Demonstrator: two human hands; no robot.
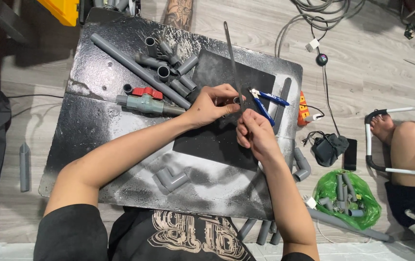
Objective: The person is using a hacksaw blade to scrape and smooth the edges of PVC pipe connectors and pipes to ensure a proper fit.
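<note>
While both hands meet mid-frame over the black table [96, 130] | left hand [212, 104] grip pinches small grey pipe ring [236, 100] | right hand [253, 133] grip closed around thin metal blade [232, 60] | blue pliers [265, 102] just right.

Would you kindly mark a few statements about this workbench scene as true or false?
1. The right hand grips a long thin metal blade. True.
2. The left hand holds the blue-handled pliers. False: they lie on the black worktop; the left hand pinches a small grey ring-shaped piece.
3. The grey valve with a red handle lies left of the left hand. True.
4. The green plastic bag sits on the worktop. False: it lies on the floor.
</note>
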